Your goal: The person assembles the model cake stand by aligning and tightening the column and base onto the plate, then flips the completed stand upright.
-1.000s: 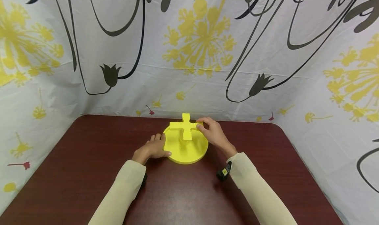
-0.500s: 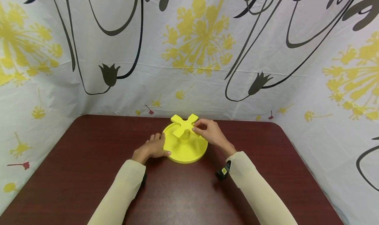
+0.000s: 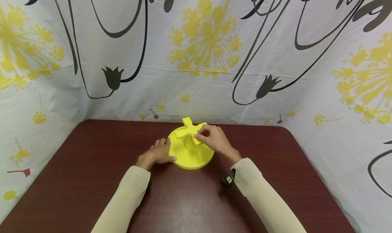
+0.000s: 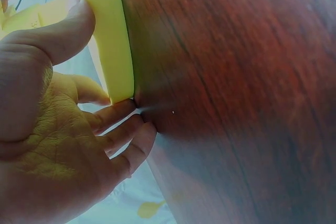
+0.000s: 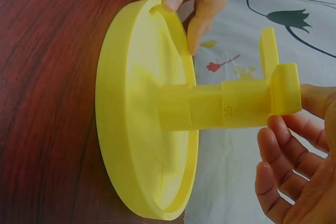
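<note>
A yellow cross-shaped knob tops a thick upright stem with "35" marked on it. The stem rises from the middle of a round yellow base with a raised lip. My right hand pinches one arm of the knob between thumb and fingers; its other fingers are loosely bent in the right wrist view. On the base's left side, my left hand holds the rim. Its thumb lies over the lip, and its other fingers reach round the outside, down at the tabletop.
The base stands near the back of a dark red-brown wooden table. Behind and beside the table hangs a white curtain with grey and yellow flower prints. A small black device is strapped at the right wrist.
The cross-shaped knob has turned clockwise as seen from above, with my right hand moving slightly left and toward me. The left hand and the base have stayed nearly where they were.
</note>
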